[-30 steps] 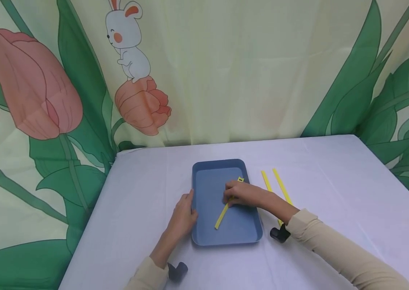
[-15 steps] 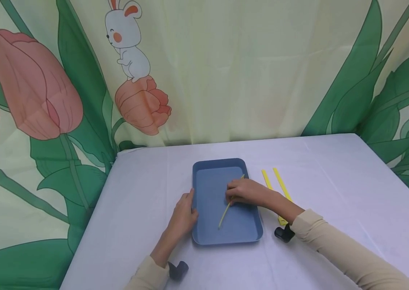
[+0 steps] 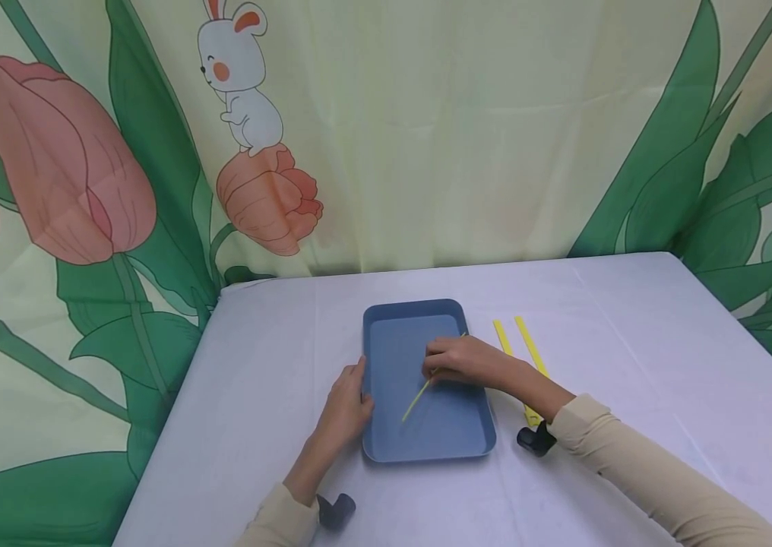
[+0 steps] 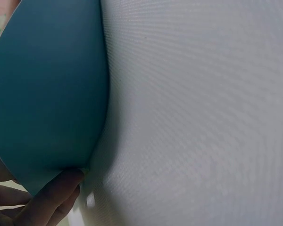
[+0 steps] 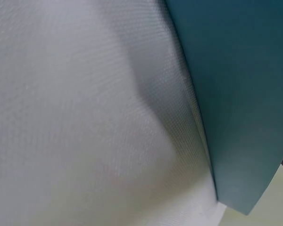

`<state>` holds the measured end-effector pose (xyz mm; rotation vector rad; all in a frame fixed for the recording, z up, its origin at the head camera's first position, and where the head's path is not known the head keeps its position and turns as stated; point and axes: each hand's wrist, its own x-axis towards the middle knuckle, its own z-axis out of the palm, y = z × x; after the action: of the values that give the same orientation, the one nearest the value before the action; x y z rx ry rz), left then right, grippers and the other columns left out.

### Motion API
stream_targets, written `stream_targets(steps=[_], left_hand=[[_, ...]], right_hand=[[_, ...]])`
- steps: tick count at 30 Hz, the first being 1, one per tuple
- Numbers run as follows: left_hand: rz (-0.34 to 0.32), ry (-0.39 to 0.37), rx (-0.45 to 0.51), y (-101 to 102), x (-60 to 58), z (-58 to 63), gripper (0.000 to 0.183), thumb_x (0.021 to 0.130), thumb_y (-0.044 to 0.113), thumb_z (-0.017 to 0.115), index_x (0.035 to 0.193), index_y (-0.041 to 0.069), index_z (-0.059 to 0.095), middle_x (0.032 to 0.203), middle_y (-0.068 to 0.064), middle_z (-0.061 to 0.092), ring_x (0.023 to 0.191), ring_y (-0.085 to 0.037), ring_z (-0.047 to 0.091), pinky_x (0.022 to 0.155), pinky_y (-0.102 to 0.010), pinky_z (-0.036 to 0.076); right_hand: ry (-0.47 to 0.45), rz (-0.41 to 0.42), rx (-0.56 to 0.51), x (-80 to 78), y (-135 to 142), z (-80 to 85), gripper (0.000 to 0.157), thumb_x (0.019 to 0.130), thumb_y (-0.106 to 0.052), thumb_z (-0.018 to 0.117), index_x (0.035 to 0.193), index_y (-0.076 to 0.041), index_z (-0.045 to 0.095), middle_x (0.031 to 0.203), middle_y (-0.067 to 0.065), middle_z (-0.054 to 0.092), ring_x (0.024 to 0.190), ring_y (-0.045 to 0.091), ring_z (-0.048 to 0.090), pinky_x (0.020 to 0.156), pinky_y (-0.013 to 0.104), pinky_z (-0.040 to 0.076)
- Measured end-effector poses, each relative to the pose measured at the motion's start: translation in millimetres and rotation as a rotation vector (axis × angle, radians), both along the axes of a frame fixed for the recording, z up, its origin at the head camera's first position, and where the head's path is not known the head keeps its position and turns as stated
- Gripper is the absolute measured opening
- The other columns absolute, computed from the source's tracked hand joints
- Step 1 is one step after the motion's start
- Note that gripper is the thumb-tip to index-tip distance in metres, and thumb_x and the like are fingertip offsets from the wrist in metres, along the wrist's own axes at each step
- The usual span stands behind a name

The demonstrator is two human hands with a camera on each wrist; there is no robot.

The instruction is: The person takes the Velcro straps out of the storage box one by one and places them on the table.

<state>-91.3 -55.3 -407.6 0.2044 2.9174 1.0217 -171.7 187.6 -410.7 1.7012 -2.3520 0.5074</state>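
A blue rectangular tray point(image 3: 396, 327) lies on the table. At its left side my left hand point(image 3: 345, 401) grips the wall, and the left wrist view shows fingertips point(image 4: 68, 178) against the wall's outer face near the cloth. Over the tray's right half, my right hand point(image 3: 460, 359) pinches a thin yellow strip point(image 3: 416, 399) between curled fingers. The strip slants edge-on, its lower end toward the tray's middle and its upper end near the right rim. In the right wrist view only the tray's outer wall point(image 5: 240, 103) and cloth show clearly; the strip is hidden there.
Two more yellow strips point(image 3: 532, 348) lie right of the tray, partly under the right forearm. White cloth point(image 3: 276, 357) covers the table. A tulip-and-rabbit curtain point(image 3: 427, 152) hangs behind. Black wrist cameras point(image 3: 336, 512) sit below both hands.
The yellow strip has turned from flat-face toward the camera to edge-on, and its lower end has swung slightly left and up. The left hand and tray have stayed still.
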Motion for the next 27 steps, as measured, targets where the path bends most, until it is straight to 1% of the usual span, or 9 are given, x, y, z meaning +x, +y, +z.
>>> stream_targets(steps=[5, 12, 15, 22, 27], left_hand=[[0.002, 0.003, -0.003, 1.3, -0.5, -0.2, 0.063, 0.081, -0.006, 0.059, 0.139, -0.008, 0.036, 0.126, -0.024, 0.050, 0.117, -0.034, 0.051, 0.096, -0.038, 0.047], [0.013, -0.008, -0.004, 2.0, -0.1, -1.3, 0.063, 0.082, -0.007, 0.059, 0.140, -0.007, 0.035, 0.126, -0.024, 0.050, 0.118, -0.034, 0.050, 0.097, -0.038, 0.046], [0.010, -0.002, -0.001, 2.1, 0.0, -2.0, 0.063, 0.081, -0.007, 0.059, 0.140, -0.008, 0.035, 0.127, -0.024, 0.050, 0.118, -0.035, 0.050, 0.097, -0.038, 0.046], [0.004, -0.005, 0.001, 2.6, 1.6, -1.2, 0.063, 0.081, -0.008, 0.059, 0.139, -0.009, 0.035, 0.127, -0.025, 0.049, 0.119, -0.035, 0.050, 0.097, -0.038, 0.046], [0.012, -0.008, -0.004, 3.0, 1.9, 0.5, 0.063, 0.081, -0.008, 0.059, 0.139, -0.008, 0.035, 0.126, -0.024, 0.050, 0.118, -0.034, 0.051, 0.096, -0.038, 0.046]], right_hand=[[0.017, 0.005, -0.020, 0.1, 0.0, 3.9, 0.012, 0.079, -0.016, 0.076, 0.087, -0.018, 0.068, 0.084, -0.008, 0.056, 0.075, 0.005, 0.051, 0.062, 0.013, 0.049], [0.079, 0.040, -0.078, 2.5, -4.7, 12.7, 0.012, 0.080, -0.016, 0.076, 0.089, -0.018, 0.068, 0.085, -0.007, 0.056, 0.077, 0.003, 0.053, 0.064, 0.012, 0.049], [0.099, 0.052, -0.100, 3.8, -7.9, 17.3, 0.014, 0.078, -0.015, 0.077, 0.088, -0.018, 0.068, 0.084, -0.008, 0.057, 0.076, 0.004, 0.053, 0.065, 0.013, 0.050], [0.142, 0.043, -0.149, 4.9, -8.0, 26.5, 0.022, 0.071, -0.013, 0.082, 0.086, -0.017, 0.067, 0.081, -0.007, 0.057, 0.071, 0.002, 0.056, 0.062, 0.011, 0.050], [0.152, 0.016, -0.175, 5.2, -3.2, 30.8, 0.021, 0.072, -0.016, 0.082, 0.087, -0.016, 0.067, 0.079, -0.007, 0.058, 0.065, 0.000, 0.055, 0.057, 0.010, 0.049]])
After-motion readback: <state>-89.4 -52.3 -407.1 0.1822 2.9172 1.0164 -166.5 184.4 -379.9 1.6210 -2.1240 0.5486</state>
